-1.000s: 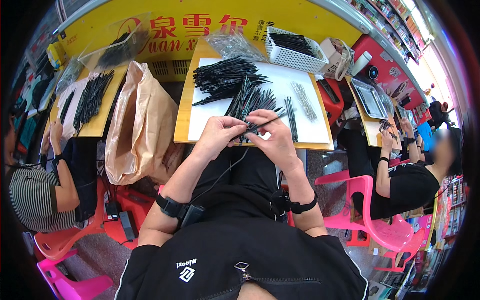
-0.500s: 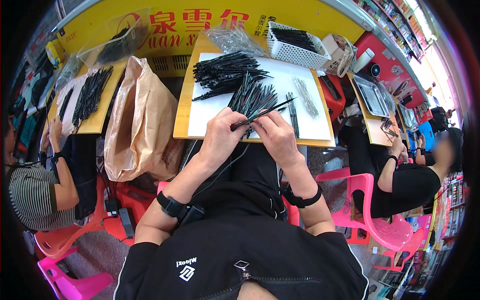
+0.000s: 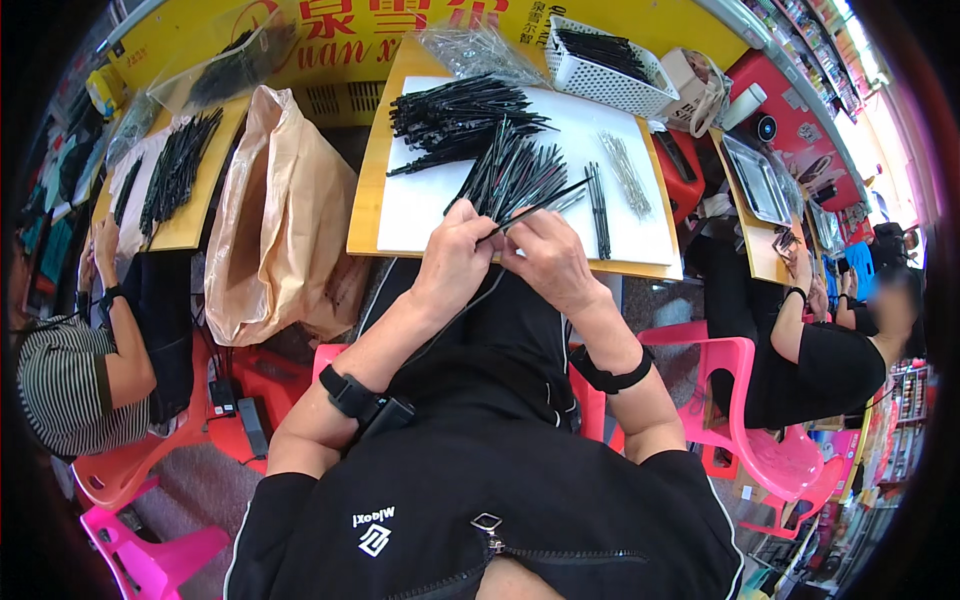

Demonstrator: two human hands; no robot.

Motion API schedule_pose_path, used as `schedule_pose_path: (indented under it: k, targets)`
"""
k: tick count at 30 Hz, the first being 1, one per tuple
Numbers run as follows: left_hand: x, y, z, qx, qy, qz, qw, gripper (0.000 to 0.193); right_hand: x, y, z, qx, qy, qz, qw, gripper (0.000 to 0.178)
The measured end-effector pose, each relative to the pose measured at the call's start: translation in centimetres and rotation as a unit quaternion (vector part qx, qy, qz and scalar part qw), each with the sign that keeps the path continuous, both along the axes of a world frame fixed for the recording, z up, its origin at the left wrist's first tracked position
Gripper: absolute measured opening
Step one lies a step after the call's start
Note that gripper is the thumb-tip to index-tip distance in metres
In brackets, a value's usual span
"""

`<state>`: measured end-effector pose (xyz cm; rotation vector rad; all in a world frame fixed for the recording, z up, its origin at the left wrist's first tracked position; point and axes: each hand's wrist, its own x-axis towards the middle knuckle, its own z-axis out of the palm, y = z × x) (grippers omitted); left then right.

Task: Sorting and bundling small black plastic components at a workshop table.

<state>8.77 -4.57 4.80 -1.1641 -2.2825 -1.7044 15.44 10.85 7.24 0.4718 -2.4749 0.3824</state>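
- Head view shows, in the middle of the frame, both hands meeting at the near edge of the counter (image 3: 372, 190), which is wooden with a white sheet (image 3: 620, 130) on top.
- Left hand (image 3: 455, 262) is closed, its fingers pinching the lower end of a thin black stick (image 3: 535, 210).
- Right hand (image 3: 548, 260) is closed too, with the fingertips on the same stick just beside the left ones; the stick points up and to the right, over the sheet.
- Just above the hands lies a fan of loose black sticks (image 3: 515, 170), and higher, in the upper middle, a bigger pile of black sticks (image 3: 455, 115).
- Right of the fan there are a few sorted sticks (image 3: 597, 195) and a small row of pale thin pieces (image 3: 627, 172).
- At the upper right stands a white basket (image 3: 600, 85) with more black sticks inside; a clear plastic bag (image 3: 475, 45) lies beside it.
- Left of the counter hangs an open brown paper bag (image 3: 285, 220).
- I judge the stick to be very light, narrow and rather stiff, but it can bend or snap if it is forced; the smooth surface may slip.
- Best place to hold it seems near one end, with a fingertip pinch, as both hands do now.
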Motion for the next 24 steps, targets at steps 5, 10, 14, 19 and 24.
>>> schedule_pose_path:
  k: [5, 10, 14, 19, 24]
  targets:
    - [-0.9, 0.4, -0.1, 0.045, -0.121, 0.001, 0.992, 0.008, 0.6, -0.7, 0.4, -0.094, 0.018, -0.03, 0.995, 0.019]
    - [-0.4, 0.3, 0.8, 0.057, -0.218, -0.02, 0.974, 0.011, 0.8, -0.4, 0.5, -0.18, 0.03, -0.117, 0.976, 0.018]
    - [-0.2, 0.4, 0.8, 0.034, -0.173, -0.009, 0.984, 0.01, 0.6, 0.2, 0.1, -0.067, 0.069, -0.078, 0.992, 0.019]
    - [-0.4, 0.4, 0.4, 0.072, -0.272, -0.021, 0.959, 0.009, 1.3, -0.8, -0.3, -0.18, 0.039, -0.101, 0.978, 0.014]
    - [-0.2, 0.5, 0.5, 0.143, -0.441, -0.07, 0.883, 0.01, 1.3, -0.5, -1.9, -0.635, -0.186, -0.09, 0.745, 0.009]
